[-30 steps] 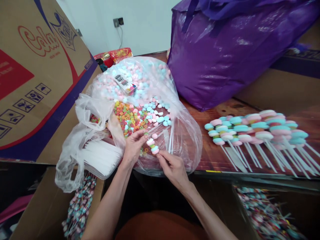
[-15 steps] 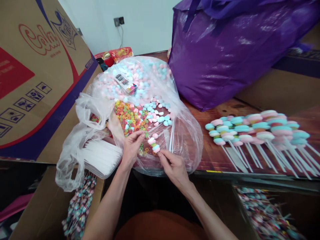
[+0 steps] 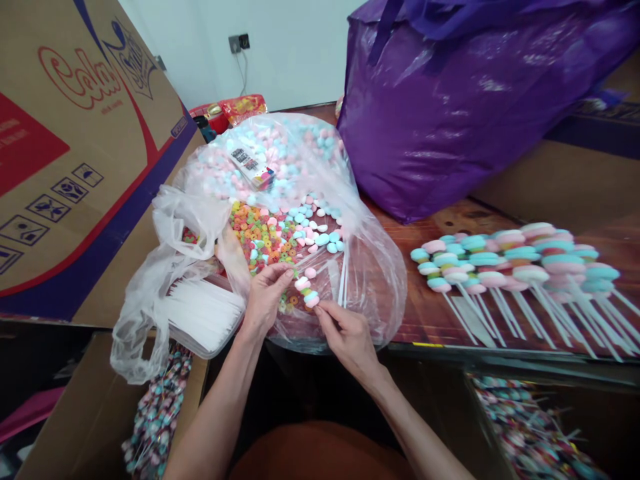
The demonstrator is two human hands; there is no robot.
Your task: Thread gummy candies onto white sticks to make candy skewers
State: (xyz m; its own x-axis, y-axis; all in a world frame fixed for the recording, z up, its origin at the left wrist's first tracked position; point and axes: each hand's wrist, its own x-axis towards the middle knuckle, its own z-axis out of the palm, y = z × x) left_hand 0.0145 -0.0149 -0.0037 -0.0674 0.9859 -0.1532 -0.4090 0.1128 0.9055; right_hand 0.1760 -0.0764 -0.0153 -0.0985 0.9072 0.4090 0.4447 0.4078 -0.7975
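Note:
My right hand (image 3: pixel 350 333) pinches the lower end of a marshmallow skewer (image 3: pixel 307 293), strung with pink, white and blue marshmallows and a greenish piece between them. Close to the skewer's upper end, the fingertips of my left hand (image 3: pixel 267 293) are pressed together; what they hold is too small to make out. Both hands are over a clear plastic bag (image 3: pixel 383 280) spread on the table. On it lie loose gummy rings (image 3: pixel 260 233) in red, orange, yellow and green, beside loose pink, white and blue marshmallows (image 3: pixel 320 230).
Finished marshmallow skewers (image 3: pixel 530 257) lie in a row on the wooden table (image 3: pixel 430 327) at right. White sticks (image 3: pixel 203 313) fill a tray by my left forearm. A carton (image 3: pixel 100 167) stands left, a purple bag (image 3: pixel 450 113) back right. Open boxes below hold wrapped skewers (image 3: pixel 163 407).
Hardly anything differs. Both hands keep their pinch, and the marshmallow skewer has shifted very slightly between them.

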